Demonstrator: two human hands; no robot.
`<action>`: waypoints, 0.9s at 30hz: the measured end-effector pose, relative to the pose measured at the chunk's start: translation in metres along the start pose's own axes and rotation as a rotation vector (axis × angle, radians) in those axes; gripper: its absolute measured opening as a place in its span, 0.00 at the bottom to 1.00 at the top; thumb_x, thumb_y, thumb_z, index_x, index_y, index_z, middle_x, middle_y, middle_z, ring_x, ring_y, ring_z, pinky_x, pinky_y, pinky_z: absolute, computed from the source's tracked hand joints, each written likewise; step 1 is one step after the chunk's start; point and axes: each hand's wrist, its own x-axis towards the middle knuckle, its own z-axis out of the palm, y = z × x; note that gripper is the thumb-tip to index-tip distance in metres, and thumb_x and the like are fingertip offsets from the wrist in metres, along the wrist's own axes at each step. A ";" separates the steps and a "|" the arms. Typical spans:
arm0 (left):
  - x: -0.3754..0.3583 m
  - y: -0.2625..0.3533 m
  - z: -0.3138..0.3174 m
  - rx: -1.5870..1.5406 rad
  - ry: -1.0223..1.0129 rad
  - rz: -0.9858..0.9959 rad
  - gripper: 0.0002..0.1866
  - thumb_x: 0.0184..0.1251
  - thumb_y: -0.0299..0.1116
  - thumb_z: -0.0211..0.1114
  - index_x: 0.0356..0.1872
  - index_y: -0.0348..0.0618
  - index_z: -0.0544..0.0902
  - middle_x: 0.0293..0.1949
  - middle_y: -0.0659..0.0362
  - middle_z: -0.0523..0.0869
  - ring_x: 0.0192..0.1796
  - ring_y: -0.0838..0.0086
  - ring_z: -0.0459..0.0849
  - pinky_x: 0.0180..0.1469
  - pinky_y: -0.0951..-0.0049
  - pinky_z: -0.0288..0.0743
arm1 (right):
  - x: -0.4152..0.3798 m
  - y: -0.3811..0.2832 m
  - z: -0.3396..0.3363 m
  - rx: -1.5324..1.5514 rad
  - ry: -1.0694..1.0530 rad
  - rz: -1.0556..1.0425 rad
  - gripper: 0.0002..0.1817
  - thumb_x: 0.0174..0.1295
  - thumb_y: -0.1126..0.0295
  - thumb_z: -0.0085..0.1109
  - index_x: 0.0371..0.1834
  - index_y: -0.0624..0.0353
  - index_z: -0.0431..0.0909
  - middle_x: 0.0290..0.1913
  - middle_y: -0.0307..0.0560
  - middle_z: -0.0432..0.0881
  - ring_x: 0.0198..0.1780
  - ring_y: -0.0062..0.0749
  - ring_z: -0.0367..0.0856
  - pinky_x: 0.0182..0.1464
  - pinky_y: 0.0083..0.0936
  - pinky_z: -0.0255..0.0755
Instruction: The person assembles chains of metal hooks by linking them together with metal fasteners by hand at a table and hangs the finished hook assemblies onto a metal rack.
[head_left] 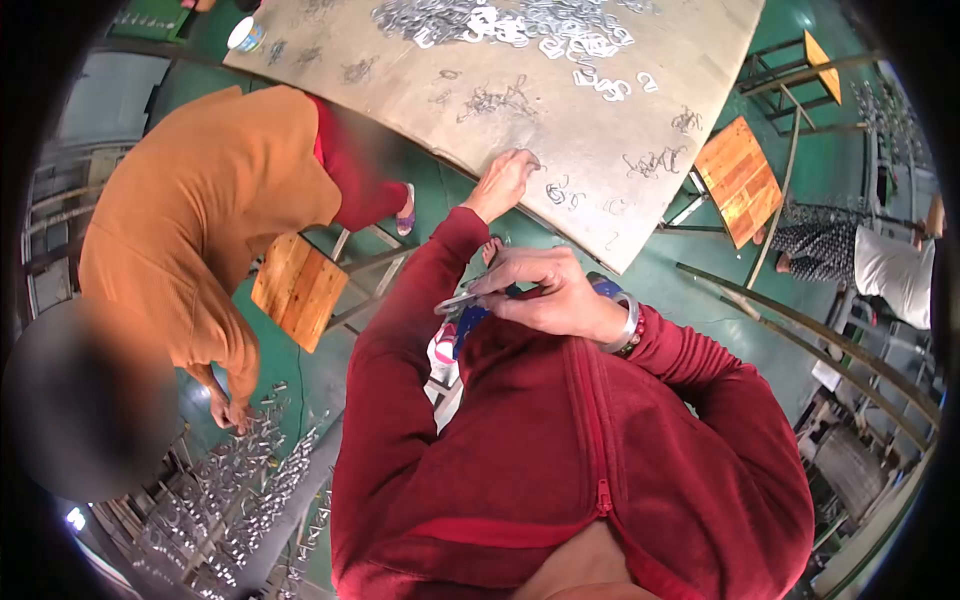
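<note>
My left hand (505, 185) reaches to the near edge of the table (600, 225), its fingers curled together at the tabletop. Whatever its fingertips hold, if anything, is too small to make out. Close by lies a small cluster of dark bent wire pieces (563, 193). In front of my chest, my right hand (545, 290) is closed on a flat silvery curved metal piece (455, 303), which sticks out to the left past the fingers. Part of that piece is hidden by the hand. A silvery bangle and a beaded bracelet circle the right wrist.
A heap of flat silvery S-shaped metal pieces (500, 22) lies at the table's far side; wire clusters (498, 100) are scattered nearer. A co-worker in orange (200, 190) bends over racked metal parts (225, 500) at left. Wooden stools (738, 180) and another person (890, 270) are at right.
</note>
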 end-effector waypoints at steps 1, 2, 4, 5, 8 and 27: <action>0.004 0.007 0.004 -0.010 -0.059 -0.006 0.08 0.63 0.25 0.52 0.38 0.36 0.79 0.37 0.44 0.80 0.43 0.50 0.79 0.46 0.58 0.71 | 0.000 -0.002 -0.001 -0.010 0.001 -0.015 0.11 0.47 0.83 0.61 0.35 0.62 0.83 0.32 0.44 0.82 0.33 0.30 0.81 0.37 0.23 0.73; 0.010 0.014 0.007 -0.020 -0.119 -0.013 0.08 0.63 0.26 0.53 0.38 0.37 0.79 0.38 0.45 0.81 0.44 0.51 0.79 0.47 0.59 0.72 | -0.002 -0.002 -0.001 0.003 0.020 -0.020 0.11 0.47 0.83 0.61 0.35 0.61 0.83 0.32 0.45 0.82 0.34 0.31 0.81 0.37 0.24 0.73; 0.025 0.018 0.021 -0.042 -0.222 -0.005 0.08 0.63 0.29 0.56 0.39 0.38 0.80 0.39 0.47 0.82 0.45 0.53 0.80 0.47 0.61 0.72 | -0.007 -0.003 -0.005 0.026 0.024 -0.002 0.11 0.47 0.83 0.61 0.35 0.61 0.82 0.31 0.45 0.82 0.34 0.31 0.81 0.37 0.24 0.73; 0.035 0.020 0.032 -0.053 -0.252 0.021 0.08 0.63 0.29 0.56 0.39 0.38 0.81 0.38 0.47 0.82 0.45 0.53 0.80 0.47 0.61 0.72 | -0.008 -0.003 -0.007 0.041 0.017 0.004 0.11 0.47 0.83 0.61 0.35 0.61 0.82 0.31 0.45 0.82 0.34 0.31 0.81 0.37 0.24 0.73; 0.058 0.020 0.067 -0.047 -0.266 0.111 0.09 0.63 0.30 0.56 0.39 0.40 0.81 0.38 0.47 0.83 0.45 0.55 0.81 0.47 0.61 0.73 | -0.011 -0.006 -0.015 0.005 0.033 0.015 0.10 0.47 0.83 0.62 0.35 0.61 0.82 0.30 0.45 0.81 0.33 0.33 0.81 0.37 0.25 0.73; 0.118 -0.067 -0.008 0.689 -0.150 0.346 0.07 0.59 0.28 0.54 0.38 0.42 0.75 0.38 0.54 0.75 0.46 0.59 0.75 0.46 0.61 0.74 | -0.027 0.012 -0.031 0.034 0.161 0.087 0.10 0.49 0.81 0.61 0.37 0.60 0.81 0.30 0.45 0.80 0.32 0.36 0.80 0.34 0.27 0.72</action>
